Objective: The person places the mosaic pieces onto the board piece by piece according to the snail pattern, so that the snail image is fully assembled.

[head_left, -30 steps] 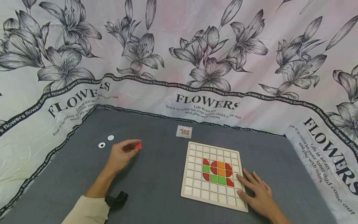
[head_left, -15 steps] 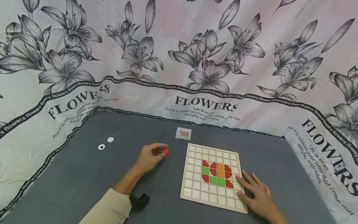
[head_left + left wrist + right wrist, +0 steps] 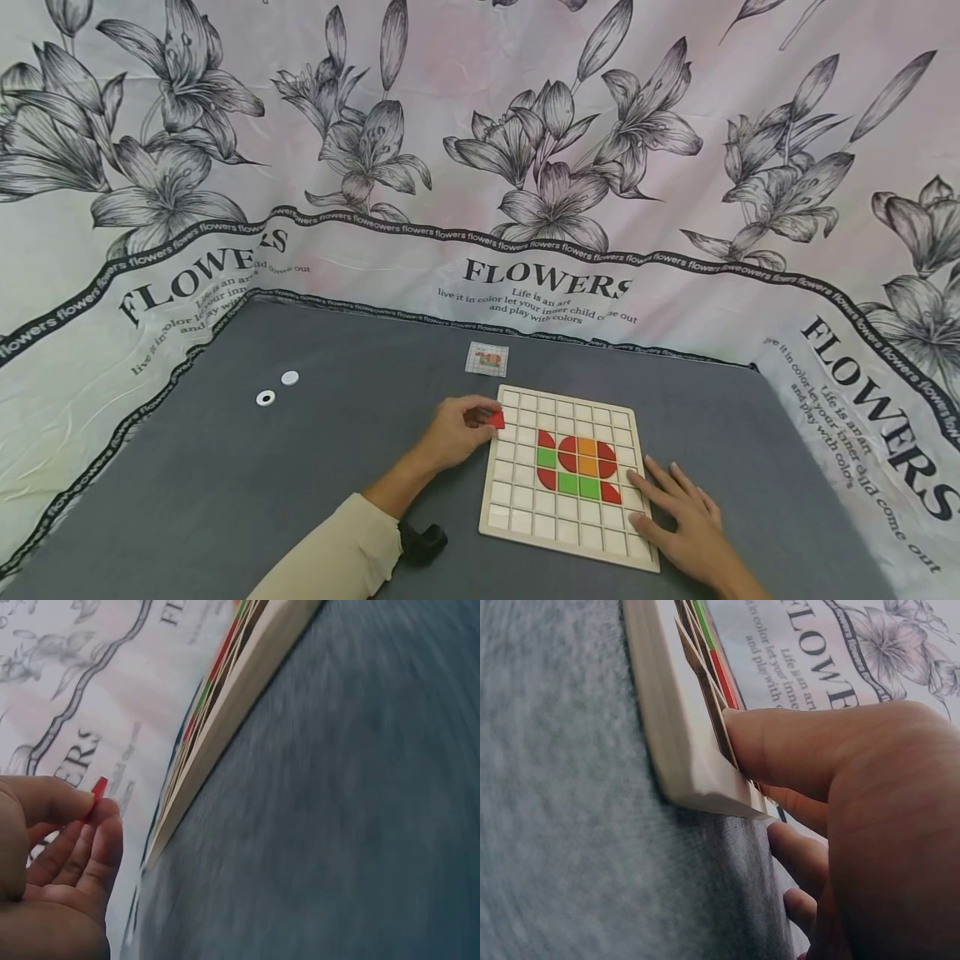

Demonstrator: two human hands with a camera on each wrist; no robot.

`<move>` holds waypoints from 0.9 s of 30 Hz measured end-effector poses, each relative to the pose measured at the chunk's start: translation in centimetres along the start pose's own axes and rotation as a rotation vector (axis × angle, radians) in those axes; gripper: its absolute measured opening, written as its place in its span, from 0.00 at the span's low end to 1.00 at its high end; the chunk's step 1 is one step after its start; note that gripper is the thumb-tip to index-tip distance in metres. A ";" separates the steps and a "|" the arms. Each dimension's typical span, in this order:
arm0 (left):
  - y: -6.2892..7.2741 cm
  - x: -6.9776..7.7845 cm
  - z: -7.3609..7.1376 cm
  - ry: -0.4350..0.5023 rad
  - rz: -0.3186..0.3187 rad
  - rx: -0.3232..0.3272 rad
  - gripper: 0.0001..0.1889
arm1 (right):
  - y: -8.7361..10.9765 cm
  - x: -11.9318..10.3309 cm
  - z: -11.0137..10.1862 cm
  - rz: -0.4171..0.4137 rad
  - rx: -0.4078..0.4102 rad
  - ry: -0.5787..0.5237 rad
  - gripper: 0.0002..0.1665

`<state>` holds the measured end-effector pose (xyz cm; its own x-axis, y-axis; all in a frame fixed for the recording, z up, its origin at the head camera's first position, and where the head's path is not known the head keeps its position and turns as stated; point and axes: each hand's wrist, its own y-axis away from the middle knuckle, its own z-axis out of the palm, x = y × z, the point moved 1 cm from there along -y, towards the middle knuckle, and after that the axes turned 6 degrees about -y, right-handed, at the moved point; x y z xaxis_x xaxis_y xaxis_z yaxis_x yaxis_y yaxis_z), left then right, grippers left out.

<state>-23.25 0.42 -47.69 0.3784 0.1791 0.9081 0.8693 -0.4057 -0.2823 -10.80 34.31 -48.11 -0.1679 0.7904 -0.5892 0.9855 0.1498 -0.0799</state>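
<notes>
My left hand (image 3: 454, 434) pinches a small red tile (image 3: 497, 419) between thumb and fingers, at the upper left edge of a wooden grid board (image 3: 570, 551). In the left wrist view the tile (image 3: 99, 787) stands up edge-on from the fingertips, above the table. Red, green and orange tiles (image 3: 578, 484) form a pattern in the board's middle, among pale square cells. At the board's right side rests my right hand (image 3: 681, 521), fingers spread and fairly straight. The right wrist view shows its thumb (image 3: 795, 746) lying on the board's rim (image 3: 656, 712).
A small picture card (image 3: 487, 359) with a coloured pattern on a grid lies behind the board. Far left on the grey tabletop (image 3: 187, 483) are a white disc (image 3: 289, 378) and a white ring with a dark centre (image 3: 266, 398). Flower-printed cloth (image 3: 375, 275) rises behind.
My left hand has carried the red tile rightward across the table, from near the white discs to the board's left edge. The right hand has stayed at the board's right side.
</notes>
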 end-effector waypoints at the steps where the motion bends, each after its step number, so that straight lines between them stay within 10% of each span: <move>1: -0.1 0.0 0.3 0.004 -0.005 -0.009 0.15 | 0.0 0.0 0.0 0.002 -0.001 0.002 0.33; 27: -1.6 -0.2 4.8 -0.316 0.115 -0.054 0.17 | 0.0 -0.2 0.0 0.007 0.002 0.003 0.33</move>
<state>-23.25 5.33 -48.92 0.5604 0.3945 0.7282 0.8002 -0.4847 -0.3532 -10.79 34.19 -48.02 -0.1610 0.7932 -0.5873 0.9867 0.1432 -0.0772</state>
